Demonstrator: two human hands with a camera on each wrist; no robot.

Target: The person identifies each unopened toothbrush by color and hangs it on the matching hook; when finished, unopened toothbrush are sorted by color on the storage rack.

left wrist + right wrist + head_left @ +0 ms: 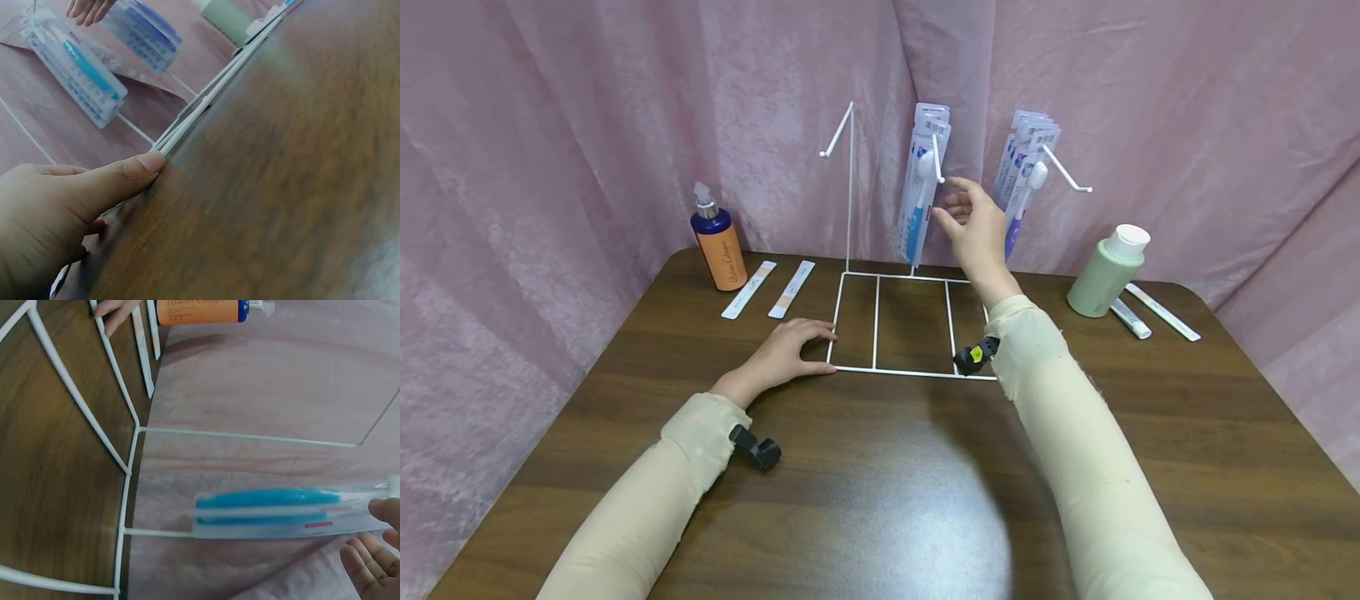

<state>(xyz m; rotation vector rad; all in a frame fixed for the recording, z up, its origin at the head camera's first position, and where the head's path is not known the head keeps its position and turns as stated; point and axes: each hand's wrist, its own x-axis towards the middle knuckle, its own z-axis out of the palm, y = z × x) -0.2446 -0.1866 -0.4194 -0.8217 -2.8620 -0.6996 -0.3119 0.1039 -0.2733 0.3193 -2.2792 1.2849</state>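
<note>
Only in left wrist view: thumb [134,169] against white wire rack [206,103].

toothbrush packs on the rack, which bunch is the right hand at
The blue-handled packs on the middle hook; the right hand is beside them. The purple-handled packs hang on the right hook, behind the hand.

Left hand [782,354] flat, right hand [977,229] raised

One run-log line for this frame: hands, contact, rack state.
left hand: rests on wire rack base | right hand: open, beside blue toothbrush packs hung on middle hook | right hook: purple toothbrush packs | left hook: bare
</note>
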